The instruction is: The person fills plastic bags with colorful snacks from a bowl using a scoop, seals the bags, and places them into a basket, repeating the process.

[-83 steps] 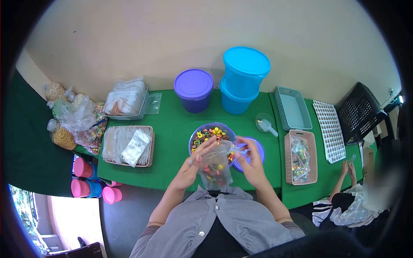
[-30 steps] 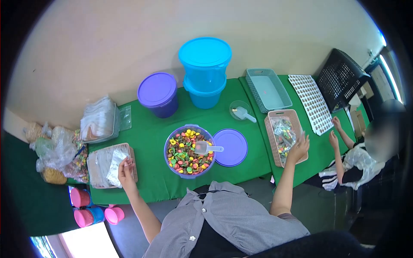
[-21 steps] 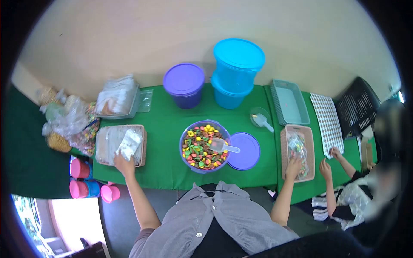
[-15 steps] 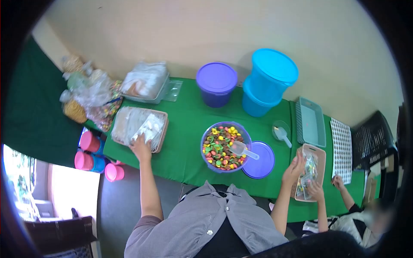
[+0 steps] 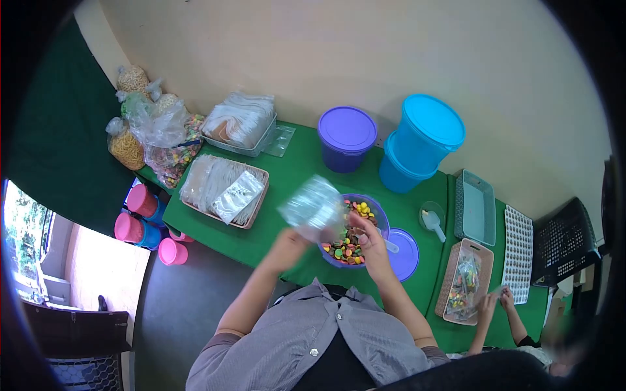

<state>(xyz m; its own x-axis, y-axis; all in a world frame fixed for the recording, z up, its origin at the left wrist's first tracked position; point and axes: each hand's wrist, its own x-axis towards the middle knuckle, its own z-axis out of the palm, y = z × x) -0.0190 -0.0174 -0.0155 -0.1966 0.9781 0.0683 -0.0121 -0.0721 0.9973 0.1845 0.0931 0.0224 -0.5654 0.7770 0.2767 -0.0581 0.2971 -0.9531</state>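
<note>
My left hand (image 5: 285,244) holds up an empty clear plastic bag (image 5: 312,207), blurred by motion, in front of the purple bowl (image 5: 378,214) of coloured candy rings. My right hand (image 5: 366,240) is at the bag's lower edge, over the bowl; whether it grips the bag or the white scoop (image 5: 390,246) in the bowl, I cannot tell. The purple lid (image 5: 407,251) lies just right of the bowl on the green tablecloth (image 5: 287,176).
A pink basket of empty bags (image 5: 222,190) sits at left, and another pink basket of filled bags (image 5: 464,281) at right, where another person's hand (image 5: 486,305) reaches. Purple tub (image 5: 346,138), stacked blue tubs (image 5: 420,142), teal tray (image 5: 475,207), snack bags (image 5: 153,133) line the back.
My left hand lifted a bag out of the left basket and brought it over the bowl. My right hand left the right basket and came to the bag. The view swung left.
</note>
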